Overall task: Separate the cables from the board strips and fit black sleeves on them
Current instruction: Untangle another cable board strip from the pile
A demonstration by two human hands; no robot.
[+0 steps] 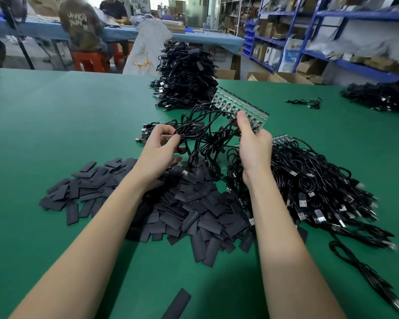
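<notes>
Above the green table (55, 134), I hold a board strip (240, 104) lifted in my right hand (255, 146), thumb and fingers curled round its near end, the strip slanting up and away from my grip toward the far side. Its black cables (207, 134) hang off the strip's left edge and trail down in loops between my two hands. My left hand (161, 148) is curled round a bunch of those cables, pinching them between thumb and fingertips, level with my right hand and just left of it; the plug ends (143, 134) stick out past my left knuckles. Beneath both wrists lies a heap of flat black sleeves (194, 212), spreading leftward across the table, with one loose sleeve (176, 303) close to me. Right of my right forearm sits a pile of cables (320, 187) with another board strip (283, 139) at its top edge. Farther back stands a taller stack of cables (184, 74), and another dark pile (382, 97) lies at the far right.
</notes>
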